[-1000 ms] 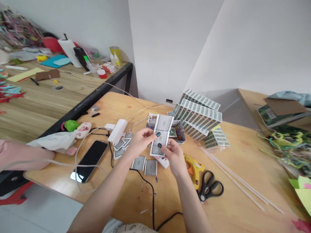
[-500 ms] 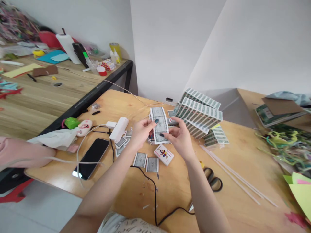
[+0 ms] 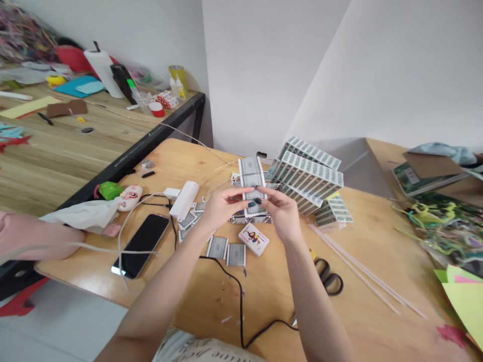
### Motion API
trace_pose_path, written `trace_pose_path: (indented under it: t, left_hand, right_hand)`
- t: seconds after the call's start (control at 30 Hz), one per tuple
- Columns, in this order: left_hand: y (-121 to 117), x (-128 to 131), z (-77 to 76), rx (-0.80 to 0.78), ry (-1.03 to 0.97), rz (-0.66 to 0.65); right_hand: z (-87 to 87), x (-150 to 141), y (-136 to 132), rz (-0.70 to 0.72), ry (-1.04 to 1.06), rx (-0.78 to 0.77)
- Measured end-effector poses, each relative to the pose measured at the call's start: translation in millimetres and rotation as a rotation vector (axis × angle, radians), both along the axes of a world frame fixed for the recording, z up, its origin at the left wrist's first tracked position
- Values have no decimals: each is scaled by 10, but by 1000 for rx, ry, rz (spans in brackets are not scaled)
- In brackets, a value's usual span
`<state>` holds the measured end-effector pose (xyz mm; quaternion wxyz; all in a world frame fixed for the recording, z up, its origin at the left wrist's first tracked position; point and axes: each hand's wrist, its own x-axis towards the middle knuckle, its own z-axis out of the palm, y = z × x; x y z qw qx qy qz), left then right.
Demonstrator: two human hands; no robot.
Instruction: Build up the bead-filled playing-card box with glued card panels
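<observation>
In the head view, a strip of grey-backed playing cards is held up at the middle of the table. My left hand pinches its left side near the lower part, thumb on top. From the right, my right hand pinches the same strip, with both thumbs nearly meeting. More playing cards lie below and behind the strip, partly hidden by my hands. Just in front is a card box with a joker on it. Two grey-backed card pieces lie beside the box.
Stacked green-and-white card boxes stand behind on the right. Scissors and thin white sticks lie at right. To the left are a phone, a white power strip and a doll. A black cable crosses the front.
My hands have drawn closer together, both now pinching the lower part of the card strip. The strip has shifted slightly right and tilted, its top end leaning away.
</observation>
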<state>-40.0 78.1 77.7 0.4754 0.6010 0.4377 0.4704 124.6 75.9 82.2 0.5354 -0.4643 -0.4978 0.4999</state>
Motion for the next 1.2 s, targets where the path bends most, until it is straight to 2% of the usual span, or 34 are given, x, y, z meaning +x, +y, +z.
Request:
trace_pose_path:
  t: [0.13, 0.27, 0.43, 0.53, 0.63, 0.77, 0.93, 1.03, 1.2]
  left_hand:
    - [-34, 21, -5, -19, 8, 18]
    - [-40, 17, -9, -40, 47, 42]
    - [-32, -38, -125, 26, 198, 75]
    - [-80, -57, -226, 31, 245, 110]
    - [-140, -66, -302, 42, 314, 165]
    - [-157, -90, -389, 112, 402, 218]
    - [-125, -148, -541, 224, 618, 170]
    - [-130, -169, -591, 233, 596, 154]
    - [-134, -175, -582, 201, 563, 128]
  right_hand:
    - [6, 8, -36, -2, 3, -20]
    - [-27, 5, -30, 47, -90, 22]
    - [-308, -32, 32, 97, -121, 12]
    - [-510, -37, 54, 90, -308, 34]
    - [-627, -26, 56, 85, -474, 77]
    - [-674, -6, 63, 82, -546, 104]
    - [-715, 12, 83, 90, -632, 147]
    - [-735, 22, 97, 93, -666, 163]
    - [-739, 22, 121, 87, -700, 170]
